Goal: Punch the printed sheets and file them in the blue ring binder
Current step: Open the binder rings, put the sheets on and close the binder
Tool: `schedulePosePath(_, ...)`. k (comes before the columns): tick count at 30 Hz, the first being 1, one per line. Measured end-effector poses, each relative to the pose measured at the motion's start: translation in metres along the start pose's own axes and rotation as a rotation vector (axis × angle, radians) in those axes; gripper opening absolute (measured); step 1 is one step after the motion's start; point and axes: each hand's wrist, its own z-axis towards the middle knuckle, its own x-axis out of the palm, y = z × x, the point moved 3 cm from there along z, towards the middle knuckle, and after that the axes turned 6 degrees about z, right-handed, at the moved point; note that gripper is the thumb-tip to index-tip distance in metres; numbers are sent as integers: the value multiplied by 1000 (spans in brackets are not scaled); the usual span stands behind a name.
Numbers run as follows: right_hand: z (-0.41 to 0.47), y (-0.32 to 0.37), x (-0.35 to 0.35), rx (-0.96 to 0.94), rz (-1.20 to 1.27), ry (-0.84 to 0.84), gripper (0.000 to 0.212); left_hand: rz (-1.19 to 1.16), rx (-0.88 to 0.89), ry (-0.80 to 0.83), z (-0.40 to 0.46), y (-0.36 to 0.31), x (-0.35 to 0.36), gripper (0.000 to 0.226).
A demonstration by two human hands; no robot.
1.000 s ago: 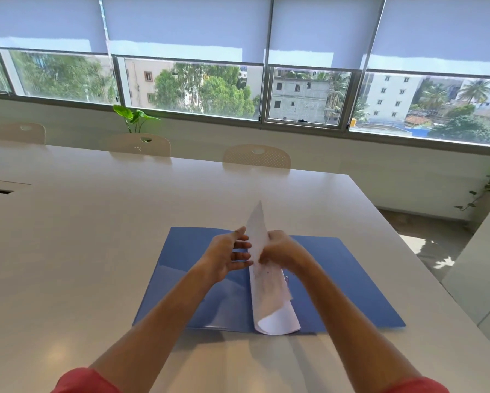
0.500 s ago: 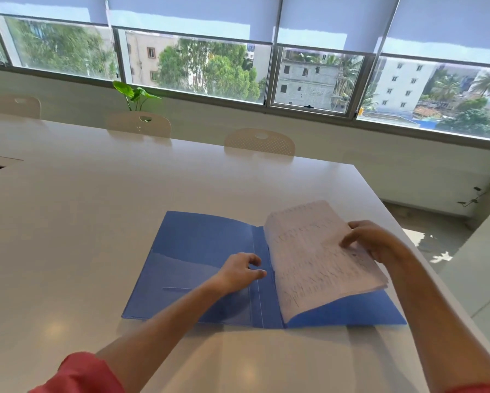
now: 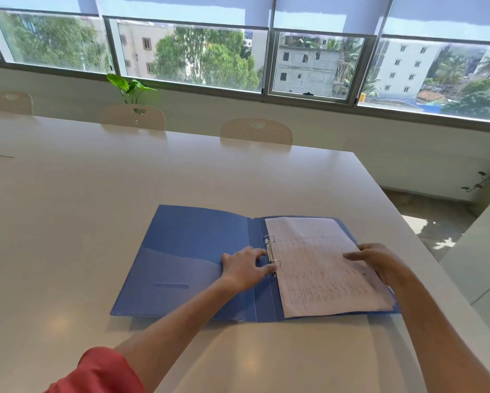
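Lying open flat on the white table [image 3: 96, 222], the blue binder [image 3: 192, 251] has the sheets [image 3: 323, 268] seated on its right half, their left edge at the two metal rings [image 3: 275, 252] by the spine. Paper looks thin, limp, light; likely to fan or tear at the holes if dragged, so best handled by pressing flat near the outer edge and steadying at the rings. Binder cover seems stiff enough to swing shut from its free edge. Left hand [image 3: 245, 266] rests on the spine, fingers loosely bent, fingertips touching the lower ring; whether it pinches anything, cannot tell. Right hand [image 3: 377, 260] lies relaxed on the stack's right edge, pressing down, forearm angled in from the right.
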Motion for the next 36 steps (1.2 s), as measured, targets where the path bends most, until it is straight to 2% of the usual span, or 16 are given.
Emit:
schedulePosePath(5,11,-11,8,-46,2,-94,20,84,11,-21,0,-4,6,57)
schedulePosePath(12,25,-25,13,-43,-171,-181,15,223,21,-97,-2,-7,14,60)
schedulePosePath(16,23,-22,10,-56,-402,-249,33,198,17,-54,2,-6,13,59)
schedulePosePath(19,20,-25,7,-85,-495,-310,41,74,17,-40,4,-3,7,53)
schedulePosePath(23,24,-33,7,-67,-562,-339,63,-10,18,-149,13,16,-17,40)
schedulePosePath(26,25,-37,7,-46,-587,-354,72,-8,-83,-300,23,48,-49,30)
schedulePosePath(29,21,-35,6,-43,-583,-363,71,110,-228,-385,26,92,-80,34)
schedulePosePath(33,15,-31,8,-53,-575,-355,58,283,-436,-374,13,150,-107,54)
schedulePosePath(36,12,-29,9,-69,-609,-374,50,193,-574,-260,-1,181,-117,60)
